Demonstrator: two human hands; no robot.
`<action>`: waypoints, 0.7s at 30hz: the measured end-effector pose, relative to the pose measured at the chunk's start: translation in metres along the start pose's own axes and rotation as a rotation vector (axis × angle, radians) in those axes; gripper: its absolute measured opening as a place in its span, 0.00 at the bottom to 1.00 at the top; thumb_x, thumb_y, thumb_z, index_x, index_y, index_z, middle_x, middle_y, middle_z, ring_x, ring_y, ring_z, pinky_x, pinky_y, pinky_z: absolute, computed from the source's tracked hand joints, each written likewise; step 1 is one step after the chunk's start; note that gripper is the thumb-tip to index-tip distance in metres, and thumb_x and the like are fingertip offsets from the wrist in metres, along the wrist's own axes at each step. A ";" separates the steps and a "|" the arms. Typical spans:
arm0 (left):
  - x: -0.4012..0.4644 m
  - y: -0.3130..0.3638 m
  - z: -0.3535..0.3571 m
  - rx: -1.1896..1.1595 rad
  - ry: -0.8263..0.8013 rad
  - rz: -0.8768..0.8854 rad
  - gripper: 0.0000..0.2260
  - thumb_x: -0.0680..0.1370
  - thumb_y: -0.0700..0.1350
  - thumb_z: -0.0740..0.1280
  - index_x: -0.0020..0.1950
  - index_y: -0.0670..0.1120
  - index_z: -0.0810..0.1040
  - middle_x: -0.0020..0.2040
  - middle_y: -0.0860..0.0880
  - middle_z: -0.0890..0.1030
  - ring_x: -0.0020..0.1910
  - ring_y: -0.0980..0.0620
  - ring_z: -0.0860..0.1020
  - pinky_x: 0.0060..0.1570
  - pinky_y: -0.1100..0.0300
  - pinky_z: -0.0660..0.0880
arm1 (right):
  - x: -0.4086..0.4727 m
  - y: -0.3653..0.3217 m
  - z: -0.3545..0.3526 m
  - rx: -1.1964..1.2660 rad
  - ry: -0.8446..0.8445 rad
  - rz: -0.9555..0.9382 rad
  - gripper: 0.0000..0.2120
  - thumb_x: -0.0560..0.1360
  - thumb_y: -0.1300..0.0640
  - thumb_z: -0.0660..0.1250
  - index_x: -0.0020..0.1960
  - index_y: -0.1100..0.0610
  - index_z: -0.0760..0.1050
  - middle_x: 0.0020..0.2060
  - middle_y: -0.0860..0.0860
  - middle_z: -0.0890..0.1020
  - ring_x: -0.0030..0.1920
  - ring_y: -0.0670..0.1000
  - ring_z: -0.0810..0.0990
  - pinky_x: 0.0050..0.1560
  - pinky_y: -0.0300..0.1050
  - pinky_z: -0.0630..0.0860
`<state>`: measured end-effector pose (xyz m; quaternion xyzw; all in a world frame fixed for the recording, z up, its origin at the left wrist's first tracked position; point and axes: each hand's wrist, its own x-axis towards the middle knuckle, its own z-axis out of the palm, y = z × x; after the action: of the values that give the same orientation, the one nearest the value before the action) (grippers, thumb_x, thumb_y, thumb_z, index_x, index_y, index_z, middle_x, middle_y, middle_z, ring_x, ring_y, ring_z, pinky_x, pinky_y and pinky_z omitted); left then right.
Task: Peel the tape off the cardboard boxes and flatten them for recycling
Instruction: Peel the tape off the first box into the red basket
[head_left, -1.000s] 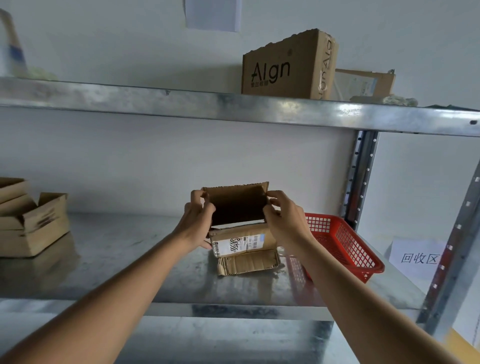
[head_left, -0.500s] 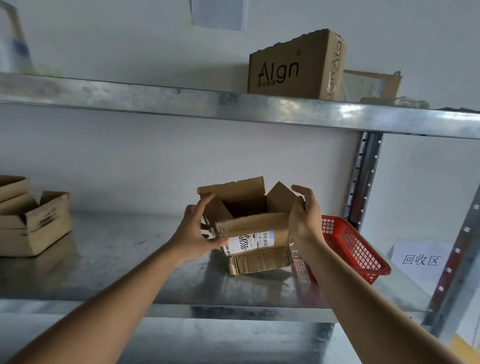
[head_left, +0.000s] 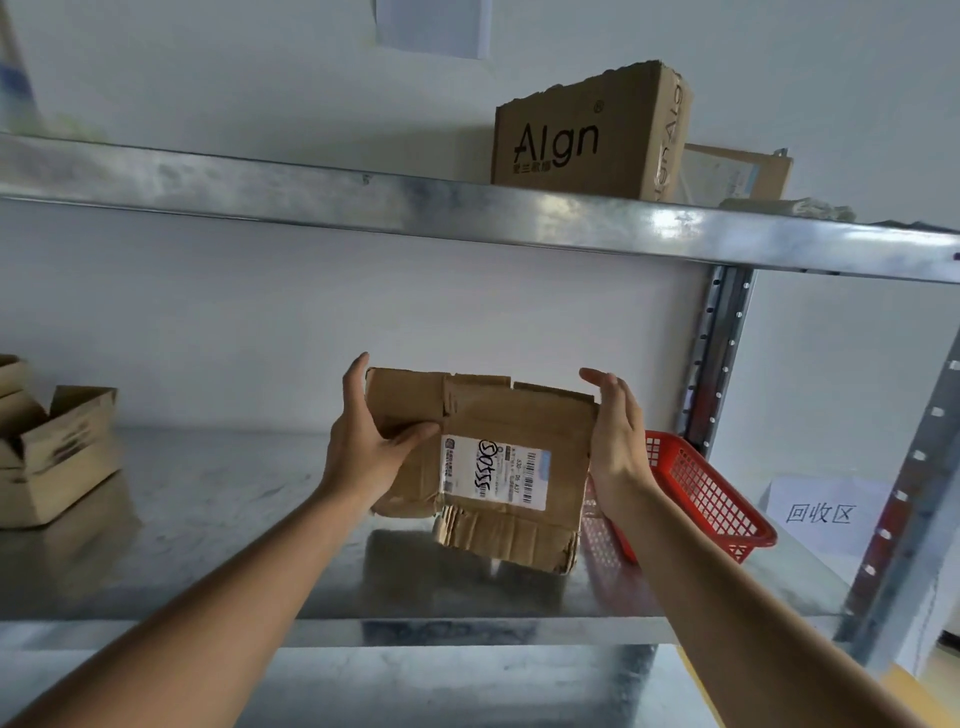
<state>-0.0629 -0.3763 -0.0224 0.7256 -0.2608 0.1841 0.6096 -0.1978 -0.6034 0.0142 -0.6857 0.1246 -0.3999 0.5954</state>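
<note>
My left hand (head_left: 366, 447) grips the left side of the cardboard box (head_left: 498, 462), thumb laid across the front panel and fingers reaching up behind its top edge. My right hand (head_left: 618, 441) presses flat against the box's right edge, fingers straight and pointing up, not curled round it. I hold the box between the two hands just above the middle shelf (head_left: 218, 519) of a metal rack, and it looks squashed nearly flat, its broad face turned toward me and tilted slightly down to the right. A white shipping label (head_left: 493, 470) with a barcode and black handwriting sits on that face. The lower flaps (head_left: 506, 538) are crumpled and hang near the shelf surface; I cannot tell whether they touch it.

Just right of the box, behind my right wrist, a red plastic basket (head_left: 711, 493) rests on the same shelf. At the far left of the shelf sits a stack of opened boxes (head_left: 52, 452). On the upper shelf (head_left: 363, 202) stands a brown box printed "Algn" (head_left: 587, 140). A white paper sign (head_left: 821, 512) with printed characters hangs beyond the rack at right.
</note>
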 end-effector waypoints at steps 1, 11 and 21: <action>0.001 -0.001 0.000 0.005 0.005 0.011 0.49 0.69 0.54 0.81 0.81 0.60 0.53 0.78 0.51 0.69 0.71 0.47 0.73 0.68 0.50 0.73 | -0.001 0.000 0.001 0.045 -0.020 0.035 0.23 0.80 0.30 0.50 0.64 0.37 0.76 0.64 0.51 0.81 0.64 0.54 0.80 0.67 0.62 0.76; 0.004 -0.020 -0.006 0.097 -0.028 -0.036 0.24 0.78 0.53 0.73 0.71 0.66 0.70 0.63 0.50 0.73 0.60 0.52 0.74 0.61 0.53 0.73 | -0.024 0.029 0.020 -0.563 -0.172 -0.265 0.33 0.82 0.46 0.65 0.76 0.25 0.50 0.55 0.49 0.74 0.52 0.50 0.80 0.44 0.47 0.85; 0.006 -0.027 -0.003 0.055 -0.087 -0.121 0.21 0.77 0.51 0.76 0.70 0.58 0.78 0.62 0.51 0.74 0.60 0.54 0.74 0.60 0.59 0.72 | -0.053 0.039 0.015 -0.758 -0.129 -0.178 0.42 0.71 0.26 0.68 0.79 0.31 0.53 0.73 0.45 0.72 0.61 0.46 0.76 0.43 0.38 0.77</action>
<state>-0.0413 -0.3709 -0.0399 0.7639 -0.2377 0.1225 0.5873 -0.2098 -0.5691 -0.0422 -0.8887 0.1660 -0.3317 0.2695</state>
